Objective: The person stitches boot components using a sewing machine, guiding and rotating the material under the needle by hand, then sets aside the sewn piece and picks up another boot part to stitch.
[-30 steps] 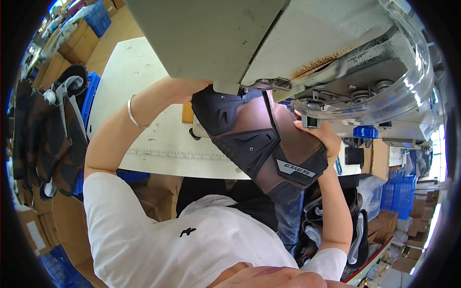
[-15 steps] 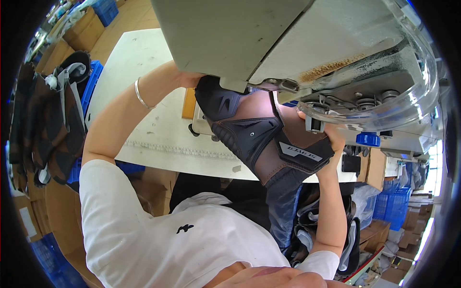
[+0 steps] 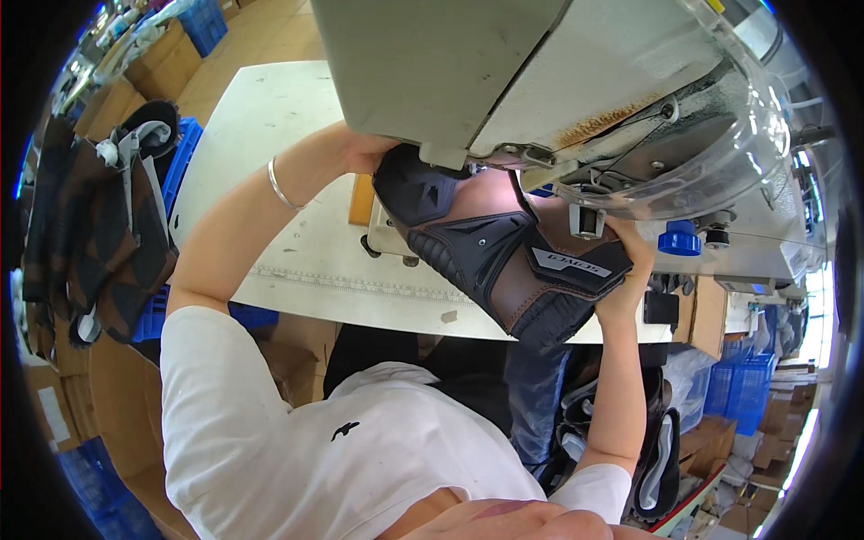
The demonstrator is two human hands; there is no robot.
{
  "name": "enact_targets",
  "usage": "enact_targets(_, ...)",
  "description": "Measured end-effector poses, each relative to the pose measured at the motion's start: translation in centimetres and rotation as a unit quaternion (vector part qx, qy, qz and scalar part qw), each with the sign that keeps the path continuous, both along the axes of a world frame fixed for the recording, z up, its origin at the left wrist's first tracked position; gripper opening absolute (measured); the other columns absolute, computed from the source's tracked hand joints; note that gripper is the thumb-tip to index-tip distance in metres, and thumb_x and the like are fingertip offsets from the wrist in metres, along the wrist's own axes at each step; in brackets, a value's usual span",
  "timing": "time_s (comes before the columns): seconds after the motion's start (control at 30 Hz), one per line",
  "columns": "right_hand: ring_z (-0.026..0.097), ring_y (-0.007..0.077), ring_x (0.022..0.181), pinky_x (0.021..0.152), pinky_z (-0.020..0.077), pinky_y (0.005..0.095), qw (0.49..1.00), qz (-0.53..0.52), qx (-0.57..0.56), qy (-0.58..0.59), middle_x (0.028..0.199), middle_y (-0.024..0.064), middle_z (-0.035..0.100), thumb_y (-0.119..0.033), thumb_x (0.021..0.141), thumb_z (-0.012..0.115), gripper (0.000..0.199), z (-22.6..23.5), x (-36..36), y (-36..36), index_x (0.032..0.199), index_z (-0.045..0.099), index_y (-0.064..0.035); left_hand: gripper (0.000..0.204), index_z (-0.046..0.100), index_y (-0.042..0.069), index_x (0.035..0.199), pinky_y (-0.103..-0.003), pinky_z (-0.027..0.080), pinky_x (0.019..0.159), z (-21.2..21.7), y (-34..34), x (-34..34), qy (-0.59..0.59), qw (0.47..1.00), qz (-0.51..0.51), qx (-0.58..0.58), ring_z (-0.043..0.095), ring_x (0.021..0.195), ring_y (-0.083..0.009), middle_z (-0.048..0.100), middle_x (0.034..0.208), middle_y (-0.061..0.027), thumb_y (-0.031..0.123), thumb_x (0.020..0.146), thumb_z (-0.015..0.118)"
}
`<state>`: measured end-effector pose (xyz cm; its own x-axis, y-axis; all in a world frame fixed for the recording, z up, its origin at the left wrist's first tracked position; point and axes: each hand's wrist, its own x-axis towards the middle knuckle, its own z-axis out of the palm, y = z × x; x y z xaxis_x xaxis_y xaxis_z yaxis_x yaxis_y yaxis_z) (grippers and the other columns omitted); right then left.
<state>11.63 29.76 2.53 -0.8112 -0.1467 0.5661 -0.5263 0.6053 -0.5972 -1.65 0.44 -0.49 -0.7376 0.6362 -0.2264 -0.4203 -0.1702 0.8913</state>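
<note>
A brown and black boot upper [image 3: 468, 252] with moulded black panels and a strap lies under the head of a sewing machine [image 3: 432, 72]. My left hand [image 3: 367, 153] holds its far left end; the fingers are partly hidden behind the boot upper and the machine head. At the right end, my right hand [image 3: 630, 274] is closed around the edge beside the strap, with some fingers out of sight beneath. The upper's black lower edge sags over the front of the white table [image 3: 261, 108]. Where the needle meets the material is hidden.
A clear curved plastic guard [image 3: 720, 171] and a blue knob [image 3: 678, 238] are on the machine's right. Brown and black uppers [image 3: 99, 234] hang at the left over a blue crate [image 3: 183, 162]. A dark phone-like object [image 3: 661, 308] lies at the table's right.
The boot upper has turned slightly, its lower right part swinging up and right with my right hand. Both hands keep their hold. The view has shifted a little.
</note>
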Motion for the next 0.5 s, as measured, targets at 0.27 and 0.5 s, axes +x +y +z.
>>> enact_targets(0.27,0.062,0.0257,0.068,0.064,0.0443,0.03,0.995,-0.092,0.047,-0.005,0.072,0.0163,0.062,0.007,0.067,0.057,0.019,0.3,-1.3,1.2,0.084,0.065,0.0019,0.039,0.049,-0.01,0.121,-0.032,0.056,0.087,-0.4,-0.3,0.2,-0.084,0.994,-0.019,0.072,0.063,0.101,-0.0214,0.058,0.118,-0.0214,0.019,0.096,0.049)
enact_targets(0.5,0.061,0.0309,0.068,0.068,0.0479,0.0336,0.978,-0.15,0.14,0.038,0.074,0.0174,0.063,0.005,0.074,0.056,0.015,0.4,-1.1,2.0,0.086,0.064,0.0033,0.039,0.049,-0.01,0.122,-0.033,0.053,0.092,-2.0,-0.3,0.3,-0.099,0.992,-0.011,0.075,0.061,0.105,-0.0226,0.056,0.12,-0.0222,0.02,0.097,0.046)
